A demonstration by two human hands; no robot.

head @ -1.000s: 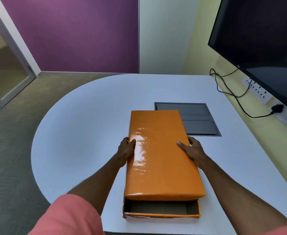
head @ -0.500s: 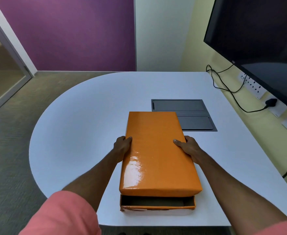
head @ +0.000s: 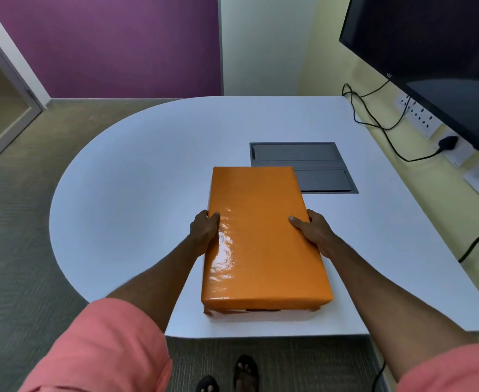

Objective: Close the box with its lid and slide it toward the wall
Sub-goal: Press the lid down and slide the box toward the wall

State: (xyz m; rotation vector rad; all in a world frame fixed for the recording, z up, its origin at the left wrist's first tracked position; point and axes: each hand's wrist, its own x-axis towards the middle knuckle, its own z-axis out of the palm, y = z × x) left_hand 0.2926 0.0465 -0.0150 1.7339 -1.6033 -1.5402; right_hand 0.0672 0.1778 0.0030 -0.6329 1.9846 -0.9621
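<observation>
Box (head: 261, 310): almost wholly under its orange lid (head: 263, 239); I see only a thin strip of its near edge below the lid's front lip, with a dark slit along it, so the lid is not fully seated at that end. Box and lid sit on the white table (head: 136, 193), close to its near edge, long axis running away from me. Far end of the lid overlaps the near-left corner of the grey hatch (head: 317, 165) set into the tabletop.

Left hand (head: 204, 232) curled over the lid's left long edge, thumb on top, fingers down the side. Right hand (head: 314, 232) likewise on the right edge, thumb on top. I note the yellow wall (head: 331, 52) with sockets well to the right.
</observation>
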